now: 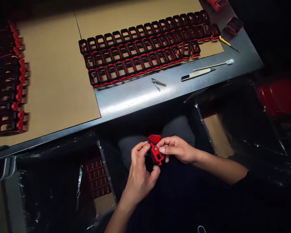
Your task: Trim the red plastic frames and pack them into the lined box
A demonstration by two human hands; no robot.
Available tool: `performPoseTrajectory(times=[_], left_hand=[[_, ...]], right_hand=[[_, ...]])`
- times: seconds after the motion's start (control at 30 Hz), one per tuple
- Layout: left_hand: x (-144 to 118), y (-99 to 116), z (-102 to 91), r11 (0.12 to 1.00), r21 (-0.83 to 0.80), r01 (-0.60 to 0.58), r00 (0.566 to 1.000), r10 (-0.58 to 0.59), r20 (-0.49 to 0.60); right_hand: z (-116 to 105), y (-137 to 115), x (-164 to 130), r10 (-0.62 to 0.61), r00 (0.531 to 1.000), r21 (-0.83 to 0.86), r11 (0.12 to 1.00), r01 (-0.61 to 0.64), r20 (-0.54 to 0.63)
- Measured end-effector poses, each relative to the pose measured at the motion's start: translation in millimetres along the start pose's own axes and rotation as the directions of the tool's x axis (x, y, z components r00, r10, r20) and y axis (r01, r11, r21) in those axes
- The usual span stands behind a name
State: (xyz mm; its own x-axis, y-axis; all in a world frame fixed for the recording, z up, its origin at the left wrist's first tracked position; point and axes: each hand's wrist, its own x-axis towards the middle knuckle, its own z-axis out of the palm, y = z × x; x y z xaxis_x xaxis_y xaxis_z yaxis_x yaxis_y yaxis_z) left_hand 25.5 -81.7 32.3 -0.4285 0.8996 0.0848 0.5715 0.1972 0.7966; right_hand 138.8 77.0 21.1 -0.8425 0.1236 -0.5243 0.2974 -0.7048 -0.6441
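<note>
Above my lap I hold a small red and black plastic frame (156, 154), tilted, with a round hole and a dark square opening on its red side. My left hand (142, 170) grips it from the left, fingers at its upper end and thumb near the lower end. Thumb and fingers of my right hand (176, 149) pinch its upper right edge. On the table beyond, similar red and black frames (135, 48) stand in three long rows on cardboard.
Nail clippers (158, 83), a craft knife (198, 74), a cotton swab (213, 65) and a yellow-handled pointed tool (229, 44) lie on the metal table (128, 94). More frames (7, 81) stand at far left. Plastic-lined boxes with frames (98, 178) flank my legs.
</note>
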Motion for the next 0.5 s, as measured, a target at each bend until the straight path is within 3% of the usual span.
performPoseTrajectory(times=[0.23,0.37,0.5], left_hand=[[-6.5,-7.7,6.0,0.997,-0.073,0.011,1.000,-0.011,0.000],[-8.2,-6.1,4.2,0.949,-0.228,0.218,0.974,-0.197,0.111],[-2.4,-0.7,-0.8,0.802,-0.377,0.464,0.883,-0.383,0.272]], right_hand=[[3.4,-3.7,-2.6,0.020,1.000,-0.030,0.999,-0.019,0.009],[3.1,-2.8,-4.1,-0.039,0.999,-0.087,0.995,0.039,0.002],[1.1,1.1,-5.5,-0.143,0.990,-0.193,0.971,0.143,0.016]])
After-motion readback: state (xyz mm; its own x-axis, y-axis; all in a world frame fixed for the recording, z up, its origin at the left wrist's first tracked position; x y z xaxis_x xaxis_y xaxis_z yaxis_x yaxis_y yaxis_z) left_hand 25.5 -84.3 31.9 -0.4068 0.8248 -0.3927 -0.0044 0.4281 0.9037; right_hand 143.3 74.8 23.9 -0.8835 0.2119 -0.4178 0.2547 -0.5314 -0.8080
